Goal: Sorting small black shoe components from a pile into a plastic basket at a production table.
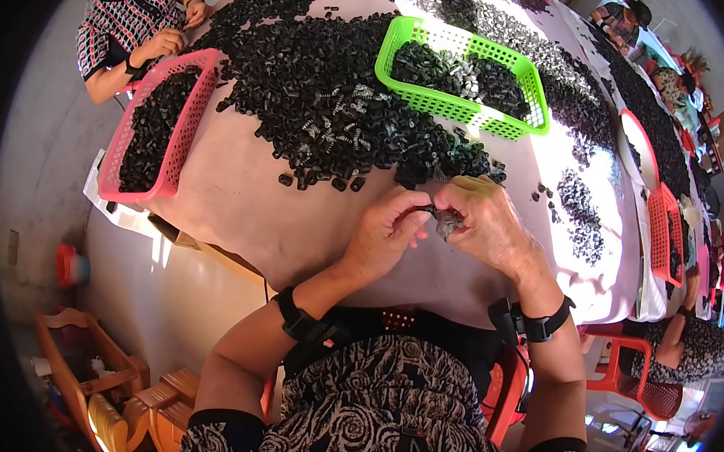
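Note:
Close together over the table's near edge, my two hands meet at a small black part [423,208]. My left hand [385,234] pinches it between thumb and fingertips. My right hand [485,224] is closed on a small greyish, partly see-through piece [447,224], which touches or nearly touches the black part; the fingers hide most of both. Just beyond my hands spreads a big pile of small black cylindrical parts [304,82], with some clear or silvery coil-like pieces [347,130] among them.
A green basket [468,116] of black parts stands on the pile, and a pink basket [186,149] of them at the left edge. Beside it sits a person [134,21]. A red basket [666,245] and other people are at right. Wooden furniture [96,367] stands lower left.

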{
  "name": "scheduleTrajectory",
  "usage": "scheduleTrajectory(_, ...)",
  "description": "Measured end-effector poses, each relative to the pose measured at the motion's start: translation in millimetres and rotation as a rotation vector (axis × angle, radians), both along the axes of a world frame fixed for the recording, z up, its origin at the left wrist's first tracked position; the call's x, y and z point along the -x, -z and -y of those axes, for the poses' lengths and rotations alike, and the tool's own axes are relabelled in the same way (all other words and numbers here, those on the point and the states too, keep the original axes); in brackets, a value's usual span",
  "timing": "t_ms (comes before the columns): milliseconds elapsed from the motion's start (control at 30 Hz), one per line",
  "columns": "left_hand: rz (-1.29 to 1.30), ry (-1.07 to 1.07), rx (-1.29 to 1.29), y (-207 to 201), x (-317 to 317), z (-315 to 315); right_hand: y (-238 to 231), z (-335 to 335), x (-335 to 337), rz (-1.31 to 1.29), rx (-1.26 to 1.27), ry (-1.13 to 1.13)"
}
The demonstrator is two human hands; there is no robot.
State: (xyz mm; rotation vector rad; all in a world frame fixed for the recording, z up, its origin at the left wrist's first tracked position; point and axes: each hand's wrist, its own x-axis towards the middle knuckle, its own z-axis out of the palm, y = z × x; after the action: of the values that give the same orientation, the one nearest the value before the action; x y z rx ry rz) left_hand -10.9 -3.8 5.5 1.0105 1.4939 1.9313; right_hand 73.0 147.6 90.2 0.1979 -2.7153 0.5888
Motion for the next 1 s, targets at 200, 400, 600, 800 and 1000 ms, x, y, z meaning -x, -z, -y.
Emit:
scheduleTrajectory(200,0.078,0.076,0.0,-1,-1,0,10,0,-4,0.079,0.381,0.024)
scheduleTrajectory(400,0.23,0.077,0.002,1,-2,-1,26,9,-15,0.067,0.486,0.177)
scheduleTrajectory(600,0.306,0.108,0.001,-1,-2,1,37,21,-15,-0.128,0.548,0.248)
scheduleTrajectory(800,0.308,0.122,0.001,-3,-3,1,35,23,-20,-0.069,0.57,0.303)
scheduleTrajectory(1000,0.282,0.134,0.017,-1,-3,1,37,25,-19,-0.054,0.802,0.288)
